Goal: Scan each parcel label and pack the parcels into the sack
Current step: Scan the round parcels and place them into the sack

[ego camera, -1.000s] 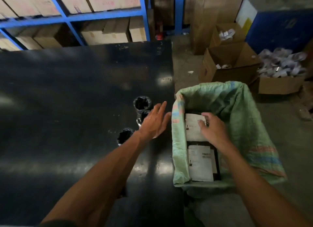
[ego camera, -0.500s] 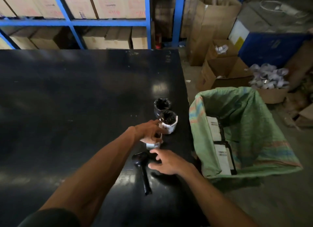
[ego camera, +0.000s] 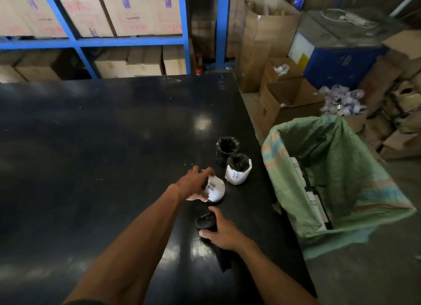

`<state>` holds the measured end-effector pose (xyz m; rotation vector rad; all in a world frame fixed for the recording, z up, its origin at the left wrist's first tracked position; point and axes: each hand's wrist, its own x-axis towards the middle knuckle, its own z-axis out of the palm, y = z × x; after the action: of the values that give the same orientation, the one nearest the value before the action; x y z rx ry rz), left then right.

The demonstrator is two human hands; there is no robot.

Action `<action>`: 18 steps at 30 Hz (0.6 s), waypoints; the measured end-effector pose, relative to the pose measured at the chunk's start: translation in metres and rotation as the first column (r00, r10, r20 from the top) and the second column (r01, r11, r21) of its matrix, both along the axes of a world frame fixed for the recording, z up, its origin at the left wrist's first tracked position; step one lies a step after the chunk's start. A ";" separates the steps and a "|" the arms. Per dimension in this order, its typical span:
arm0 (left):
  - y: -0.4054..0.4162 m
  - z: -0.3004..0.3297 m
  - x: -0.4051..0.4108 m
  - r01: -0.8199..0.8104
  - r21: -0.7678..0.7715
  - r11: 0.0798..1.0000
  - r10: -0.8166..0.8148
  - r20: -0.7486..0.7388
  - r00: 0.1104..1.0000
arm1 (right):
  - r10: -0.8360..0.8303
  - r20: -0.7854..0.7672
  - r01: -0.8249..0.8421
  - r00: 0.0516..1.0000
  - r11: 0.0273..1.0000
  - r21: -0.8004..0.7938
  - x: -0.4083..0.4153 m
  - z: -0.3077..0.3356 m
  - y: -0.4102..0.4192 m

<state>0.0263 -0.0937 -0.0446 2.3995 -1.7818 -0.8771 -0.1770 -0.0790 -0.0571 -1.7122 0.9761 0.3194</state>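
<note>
A white-labelled parcel on the black counter is gripped by the left hand, fingers curled round it. The black scanner is grasped by the right hand. Two more parcels are stood just behind. The green sack is hung open beside the counter, labelled parcels inside.

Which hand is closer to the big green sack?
The right hand. It grips the black scanner on the table, just left of the green sack. The left hand holds a white-labelled parcel farther left of the sack.
</note>
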 end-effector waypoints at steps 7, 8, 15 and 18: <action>0.052 -0.017 0.058 -0.351 -0.162 0.922 0.321 -0.186 0.929 | -0.360 0.172 0.330 0.917 0.927 0.178 0.014 0.009 -0.021; 0.059 -0.018 0.067 -0.407 -0.187 0.894 0.371 -0.200 0.907 | -0.396 0.208 0.362 0.895 0.914 0.184 0.019 0.012 -0.028; 0.083 -0.011 0.094 -0.565 -0.369 0.738 0.504 -0.255 0.825 | -0.468 0.381 0.396 0.797 0.882 0.255 0.079 0.066 -0.060; 0.084 -0.008 0.093 -0.593 -0.438 0.675 0.524 -0.282 0.804 | -0.360 0.469 0.317 0.806 0.933 0.172 0.101 0.089 -0.055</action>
<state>0.1196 -0.0101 -0.0523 2.2291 -0.9360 -0.4013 -0.0758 -0.1338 0.0317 -1.4000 0.8431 -0.3042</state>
